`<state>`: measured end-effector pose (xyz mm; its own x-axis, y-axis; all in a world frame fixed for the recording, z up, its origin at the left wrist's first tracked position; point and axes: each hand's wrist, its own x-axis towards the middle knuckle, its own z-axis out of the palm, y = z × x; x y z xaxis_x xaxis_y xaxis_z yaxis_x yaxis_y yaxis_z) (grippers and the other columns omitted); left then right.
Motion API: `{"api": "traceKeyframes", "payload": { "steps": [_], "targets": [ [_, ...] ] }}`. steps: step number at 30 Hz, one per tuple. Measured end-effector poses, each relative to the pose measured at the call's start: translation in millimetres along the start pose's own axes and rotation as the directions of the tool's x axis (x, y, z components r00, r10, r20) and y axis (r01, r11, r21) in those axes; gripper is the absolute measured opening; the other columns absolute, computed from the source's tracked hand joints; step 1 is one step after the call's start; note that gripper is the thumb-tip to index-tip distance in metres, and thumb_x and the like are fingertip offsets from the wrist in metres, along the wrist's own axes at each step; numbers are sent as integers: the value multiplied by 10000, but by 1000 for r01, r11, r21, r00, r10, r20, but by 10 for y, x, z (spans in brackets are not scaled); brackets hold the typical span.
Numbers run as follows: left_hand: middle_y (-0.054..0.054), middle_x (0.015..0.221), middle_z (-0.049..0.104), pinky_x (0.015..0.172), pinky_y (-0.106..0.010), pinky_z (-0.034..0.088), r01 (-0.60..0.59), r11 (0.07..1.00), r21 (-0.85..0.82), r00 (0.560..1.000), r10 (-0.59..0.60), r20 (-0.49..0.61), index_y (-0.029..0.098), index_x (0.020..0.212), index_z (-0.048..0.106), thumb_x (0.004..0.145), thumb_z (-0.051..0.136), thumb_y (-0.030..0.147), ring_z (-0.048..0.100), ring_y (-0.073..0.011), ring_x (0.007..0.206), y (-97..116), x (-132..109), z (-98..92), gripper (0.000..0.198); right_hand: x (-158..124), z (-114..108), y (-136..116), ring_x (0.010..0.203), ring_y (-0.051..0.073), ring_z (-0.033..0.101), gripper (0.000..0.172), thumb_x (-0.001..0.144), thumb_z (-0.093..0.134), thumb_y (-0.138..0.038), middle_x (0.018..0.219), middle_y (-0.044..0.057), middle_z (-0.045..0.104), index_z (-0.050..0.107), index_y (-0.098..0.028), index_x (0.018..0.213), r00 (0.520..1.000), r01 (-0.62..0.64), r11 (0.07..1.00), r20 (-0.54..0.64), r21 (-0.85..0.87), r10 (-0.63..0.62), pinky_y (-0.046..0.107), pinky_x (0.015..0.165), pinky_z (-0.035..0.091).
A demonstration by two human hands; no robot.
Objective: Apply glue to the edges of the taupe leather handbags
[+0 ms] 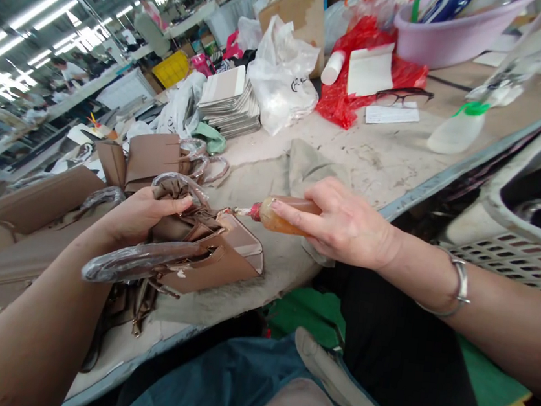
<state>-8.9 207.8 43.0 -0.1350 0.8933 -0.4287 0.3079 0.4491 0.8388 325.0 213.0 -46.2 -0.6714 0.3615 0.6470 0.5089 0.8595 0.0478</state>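
My left hand (pixel 139 214) grips the top of a small tan leather handbag (pixel 215 258) lying on the worktable (pixel 393 158), fingers closed round its folded flap. The bag's handles (pixel 141 261) are wrapped in clear plastic. My right hand (pixel 341 224) holds a small squeeze bottle of amber glue (pixel 279 216), its red nozzle pointing left and touching the bag's upper edge. A metal bangle sits on my right wrist.
More tan bag pieces (pixel 36 202) lie to the left. Behind are a stack of cards (pixel 228 100), white plastic bags (pixel 280 74), a red bag (pixel 350 101), eyeglasses (pixel 402 96), a lilac basin (pixel 446 34), a green-capped bottle (pixel 457 130) and, right, a slotted basket (pixel 524 245).
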Motion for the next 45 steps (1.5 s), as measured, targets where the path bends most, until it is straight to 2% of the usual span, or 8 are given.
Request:
{"api": "traceKeyframes", "payload": {
  "steps": [4, 12, 18, 22, 31, 39, 45],
  "targets": [
    [-32, 772, 753, 552, -237, 604, 16, 1000, 4, 1000, -16, -9, 137, 910, 704, 662, 879, 279, 699, -170, 613, 38, -60, 63, 335, -10, -9, -19, 734, 178, 345, 424, 962, 400, -161, 853, 59, 437, 525, -210, 1364, 1000, -18, 1000, 18, -14, 18, 315, 680, 330],
    [-15, 720, 739, 515, -226, 581, 29, 999, 38, 997, -27, -69, 129, 901, 674, 527, 941, 305, 662, -150, 545, 111, -86, 136, 492, -41, -32, -30, 721, 179, 332, 401, 991, 384, -201, 830, 52, 418, 535, -210, 1362, 1000, -13, 1000, 7, -21, 13, 314, 658, 331],
    [-13, 760, 747, 534, -208, 576, 23, 996, 86, 996, -15, -87, 125, 943, 674, 614, 896, 277, 673, -140, 577, 122, -91, 130, 425, -18, 29, -21, 757, 182, 351, 406, 994, 390, -200, 853, 59, 427, 519, -212, 1379, 998, -33, 999, 47, -24, 34, 324, 699, 335],
    [-15, 720, 739, 504, -215, 568, 22, 991, 130, 994, -8, -107, 112, 972, 681, 647, 875, 280, 654, -135, 517, 116, -87, 115, 414, -63, 44, -15, 746, 184, 345, 412, 977, 393, -181, 849, 60, 419, 536, -196, 1363, 998, -19, 1000, 65, -14, 20, 323, 678, 326],
    [0, 723, 737, 515, -222, 577, 18, 985, 171, 993, 3, -119, 135, 1006, 702, 612, 899, 338, 667, -145, 550, 79, -25, 64, 484, 4, 91, 23, 744, 197, 339, 434, 1000, 315, -198, 861, 52, 367, 509, -201, 1388, 1000, -18, 1000, 23, -1, 18, 337, 677, 370],
    [-8, 750, 751, 504, -229, 584, 59, 991, 121, 991, -44, -125, 158, 1004, 702, 611, 901, 312, 699, -169, 577, 93, -82, 114, 466, -163, 228, 14, 770, 194, 359, 402, 975, 413, -196, 852, 60, 413, 552, -198, 1353, 995, 1, 1000, 99, 17, -3, 309, 677, 344],
    [-17, 782, 755, 551, -217, 582, 6, 976, 218, 994, 17, -104, 150, 991, 707, 612, 902, 385, 685, -157, 612, 54, 0, 32, 486, -170, 245, 42, 777, 204, 378, 420, 979, 398, -210, 873, 73, 439, 537, -203, 1375, 996, 0, 999, 94, 41, -4, 329, 693, 350]
  ]
}}
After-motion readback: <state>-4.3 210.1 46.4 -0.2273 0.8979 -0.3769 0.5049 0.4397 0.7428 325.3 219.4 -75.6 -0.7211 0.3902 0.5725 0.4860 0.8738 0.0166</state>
